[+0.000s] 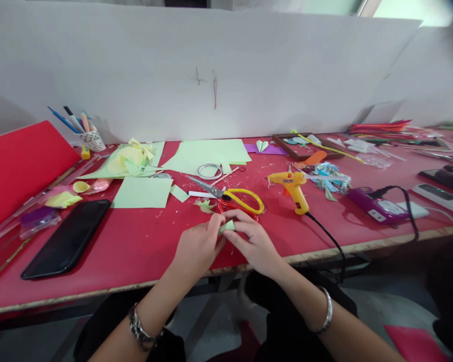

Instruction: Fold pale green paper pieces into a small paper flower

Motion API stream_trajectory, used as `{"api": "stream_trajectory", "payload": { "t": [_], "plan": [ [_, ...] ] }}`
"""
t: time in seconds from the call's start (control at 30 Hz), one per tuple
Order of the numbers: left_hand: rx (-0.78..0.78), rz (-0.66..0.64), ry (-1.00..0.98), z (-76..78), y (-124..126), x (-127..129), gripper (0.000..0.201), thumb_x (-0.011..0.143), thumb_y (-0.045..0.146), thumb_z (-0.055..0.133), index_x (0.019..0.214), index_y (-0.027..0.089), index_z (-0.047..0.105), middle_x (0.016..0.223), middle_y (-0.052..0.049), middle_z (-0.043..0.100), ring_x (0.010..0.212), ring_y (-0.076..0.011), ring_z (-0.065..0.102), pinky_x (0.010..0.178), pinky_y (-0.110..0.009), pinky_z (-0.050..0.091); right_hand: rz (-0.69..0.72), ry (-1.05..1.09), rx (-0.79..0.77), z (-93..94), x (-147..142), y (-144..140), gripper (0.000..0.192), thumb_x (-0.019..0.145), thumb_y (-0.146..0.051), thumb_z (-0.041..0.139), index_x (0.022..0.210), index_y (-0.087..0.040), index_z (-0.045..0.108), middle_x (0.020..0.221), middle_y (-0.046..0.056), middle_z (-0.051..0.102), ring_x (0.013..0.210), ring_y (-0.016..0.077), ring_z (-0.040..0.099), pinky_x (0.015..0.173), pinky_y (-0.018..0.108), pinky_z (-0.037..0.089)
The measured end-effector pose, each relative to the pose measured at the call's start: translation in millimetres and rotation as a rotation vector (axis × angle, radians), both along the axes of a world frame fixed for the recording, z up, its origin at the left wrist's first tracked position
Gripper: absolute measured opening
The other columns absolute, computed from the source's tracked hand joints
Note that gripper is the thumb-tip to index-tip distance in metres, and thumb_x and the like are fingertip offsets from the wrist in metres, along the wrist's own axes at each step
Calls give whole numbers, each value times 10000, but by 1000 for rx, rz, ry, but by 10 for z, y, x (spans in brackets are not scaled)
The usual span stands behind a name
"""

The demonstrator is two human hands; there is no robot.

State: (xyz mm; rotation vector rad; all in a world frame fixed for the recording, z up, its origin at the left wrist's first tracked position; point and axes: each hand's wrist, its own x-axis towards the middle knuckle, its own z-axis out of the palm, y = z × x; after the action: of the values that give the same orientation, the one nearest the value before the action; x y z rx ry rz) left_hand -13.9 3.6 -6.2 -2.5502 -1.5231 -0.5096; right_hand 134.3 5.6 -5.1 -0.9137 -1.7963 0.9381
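My left hand (198, 246) and my right hand (254, 241) meet over the front of the red table (136, 246). Together they pinch a small folded piece of light green paper (227, 227) between their fingertips. Just beyond the hands lie yellow-handled scissors (234, 197) and small green paper scraps (205, 205). A yellow glue gun (292, 188) stands to the right of the scissors, its black cord running off the table's front edge.
A black phone (66, 237) lies at the left. Green paper sheets (207, 153), a tape roll (210, 171), a pen cup (91, 138) and a red board (18, 166) sit behind. A purple device (373, 206), a power strip (441, 196) and craft sticks are at the right.
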Motion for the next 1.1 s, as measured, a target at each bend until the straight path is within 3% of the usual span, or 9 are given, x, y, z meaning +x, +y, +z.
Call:
{"api": "stream_trajectory", "payload": {
  "t": [0.2,0.47,0.6,1.1],
  "plan": [
    [38,-95,55,14,83,-87,330,884,369,314,742,159,525,577,-26,602,505,-145,555,413,-207,262,-145,88,-60,-40,91,98,180,819,-238,467,719,-159,595,843,34,538,779,120,528,693,230,419],
    [177,-254,82,23,124,-129,424,914,314,237,642,164,525,523,-10,580,450,-125,501,426,-231,249,-154,114,-57,-47,72,101,208,808,-246,469,624,-162,516,696,0,484,646,99,476,580,203,390],
    [285,-271,36,40,121,-132,418,901,316,305,576,157,513,471,2,527,426,-101,438,446,-231,223,-168,96,-58,-29,83,92,208,808,-244,466,627,-161,525,672,-8,471,607,90,452,553,195,373],
    [414,-227,66,37,58,-201,330,864,304,427,577,172,522,496,24,492,473,-97,415,501,-257,248,-168,213,-142,-53,96,123,254,806,-275,492,580,-162,516,660,-7,491,630,100,469,620,215,385]
  ]
}}
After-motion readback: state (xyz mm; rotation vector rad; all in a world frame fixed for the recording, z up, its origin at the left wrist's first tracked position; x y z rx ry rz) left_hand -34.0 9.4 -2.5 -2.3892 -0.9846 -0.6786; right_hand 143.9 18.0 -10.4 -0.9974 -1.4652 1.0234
